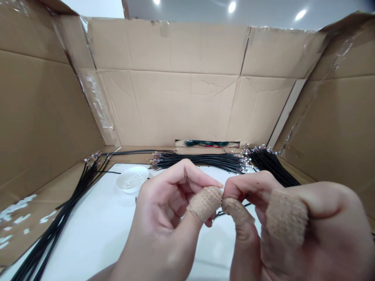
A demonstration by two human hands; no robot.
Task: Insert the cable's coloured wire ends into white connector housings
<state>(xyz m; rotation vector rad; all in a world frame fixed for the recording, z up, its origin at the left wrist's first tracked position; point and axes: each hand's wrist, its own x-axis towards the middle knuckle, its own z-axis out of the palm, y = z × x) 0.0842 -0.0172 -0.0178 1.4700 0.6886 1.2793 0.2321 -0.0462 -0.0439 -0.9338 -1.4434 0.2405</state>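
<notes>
My left hand (pixel 172 218) is closed in a pinch, its taped thumb pressed against the index finger. A small white piece (pixel 222 191), perhaps a connector, shows at those fingertips; its shape is mostly covered. Right against it, my right hand (pixel 281 218) pinches with a taped thumb and index finger, and what lies between them is hidden. Tan tape also wraps another part of this hand. Below the fingertips, a short stretch of thin black cable (pixel 219 214) shows between the hands. Both hands are held above the white work surface (pixel 108 230).
A white bowl (pixel 131 180) of small white pieces stands behind my left hand. Black cable bundles lie on the left (pixel 67 218), at the back (pixel 199 159) and at the right (pixel 271 166). White scraps (pixel 17 212) lie at left. Cardboard walls (pixel 175 105) enclose the space.
</notes>
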